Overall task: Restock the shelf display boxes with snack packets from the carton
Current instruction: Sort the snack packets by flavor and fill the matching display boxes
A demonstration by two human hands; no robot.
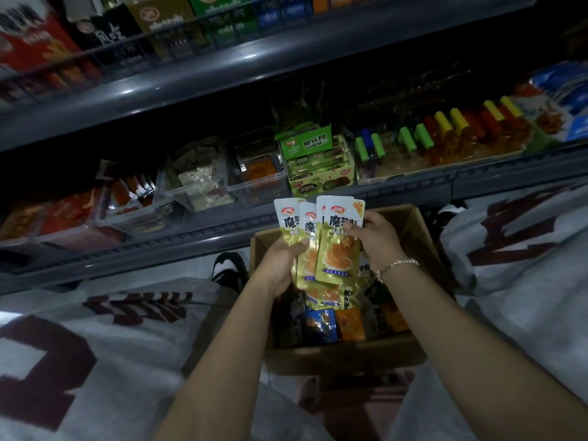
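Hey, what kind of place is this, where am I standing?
Most likely a small shop or convenience store aisle. Dark metal shelves carry display boxes of packaged snacks, and an open stock carton sits below them while both hands hold a fan of gold snack packets.

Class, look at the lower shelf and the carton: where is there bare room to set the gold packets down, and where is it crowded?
Free: the back corner of the brown cardboard carton, behind the right hand. Crowded: the carton's near end, full of packets; the green display box; the clear plastic bins. Both hands hold the gold snack packets.
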